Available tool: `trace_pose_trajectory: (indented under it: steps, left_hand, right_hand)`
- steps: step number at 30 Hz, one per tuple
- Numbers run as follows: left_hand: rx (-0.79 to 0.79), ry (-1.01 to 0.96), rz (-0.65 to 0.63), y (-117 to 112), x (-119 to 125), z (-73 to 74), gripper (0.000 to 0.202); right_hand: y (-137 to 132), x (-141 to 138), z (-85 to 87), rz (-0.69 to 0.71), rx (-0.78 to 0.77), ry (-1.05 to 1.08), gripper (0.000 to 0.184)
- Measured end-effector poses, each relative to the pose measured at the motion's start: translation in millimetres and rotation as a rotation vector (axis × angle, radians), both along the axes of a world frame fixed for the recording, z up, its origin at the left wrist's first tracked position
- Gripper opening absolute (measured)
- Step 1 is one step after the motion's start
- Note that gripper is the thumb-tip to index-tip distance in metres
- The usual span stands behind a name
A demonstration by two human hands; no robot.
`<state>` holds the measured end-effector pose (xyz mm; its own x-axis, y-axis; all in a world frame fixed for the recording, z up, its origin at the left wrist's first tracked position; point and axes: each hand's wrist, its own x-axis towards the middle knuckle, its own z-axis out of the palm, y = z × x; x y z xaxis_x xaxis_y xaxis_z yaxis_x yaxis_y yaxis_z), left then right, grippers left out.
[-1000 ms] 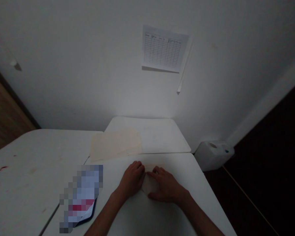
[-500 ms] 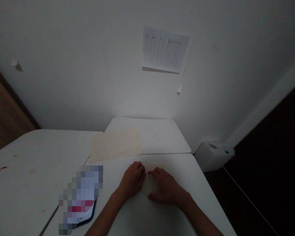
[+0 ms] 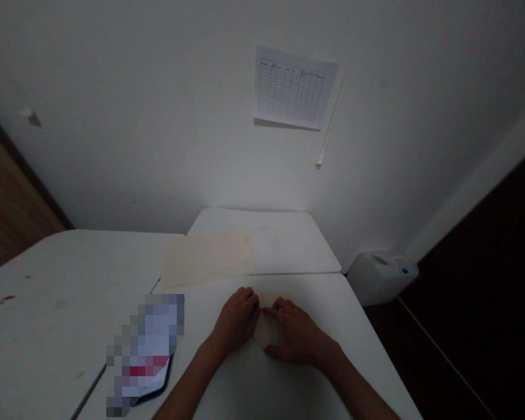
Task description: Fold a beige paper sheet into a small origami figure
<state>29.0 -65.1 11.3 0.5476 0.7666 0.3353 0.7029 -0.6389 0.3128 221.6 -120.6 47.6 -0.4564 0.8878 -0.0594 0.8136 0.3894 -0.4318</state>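
Note:
A thin pale sheet of paper (image 3: 269, 331), apparently folded, lies on the white table between my hands. My left hand (image 3: 239, 317) is closed at the sheet's left edge, its fingers curled together. My right hand (image 3: 291, 331) bends round the other side, thumb low on the sheet and index finger reaching up toward the left fingertips. Both hands grip or press the paper against the tabletop; the parts under my fingers and palms are hidden. A little of a similar pale sheet shows just beyond the fingers.
Flat cream paper sheets (image 3: 207, 259) lie at the back left, across the table joint. A phone (image 3: 153, 388), mostly pixelated, rests left of my left forearm. Reddish stains mark the left table (image 3: 30, 332). A white plastic container (image 3: 376, 280) stands by the wall at right.
My right index finger has bent slightly and shifted closer to the left fingertips at the paper's upper edge. The left hand stays nearly still.

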Motion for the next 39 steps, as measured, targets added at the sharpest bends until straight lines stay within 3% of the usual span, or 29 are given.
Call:
trace_pose_trajectory:
  steps: [20,26,30,33,39]
  left_hand:
    - [0.047,-0.015,-0.024,1,0,-0.6,0.008]
    - [0.261,-0.125,0.018,-12,-11,1.0,0.019]
    - [0.239,-0.085,-0.145,-39,-21,-8.5,0.03]
    - [0.121,0.033,-0.23,-56,-23,-10.2,0.033]
    - [-0.011,0.109,-0.239,-64,-21,-3.1,0.023]
  right_hand:
    - [2,-3,6.3,0.007,-0.014,-0.044,0.082]
    - [2,-5,9.3,-0.009,-0.019,-0.06,0.082]
    - [3,-4,7.5,-0.002,0.0,-0.047,0.082]
    - [4,-4,5.1,0.005,0.019,-0.047,0.081]
    - [3,-4,5.1,-0.001,0.015,-0.04,0.078]
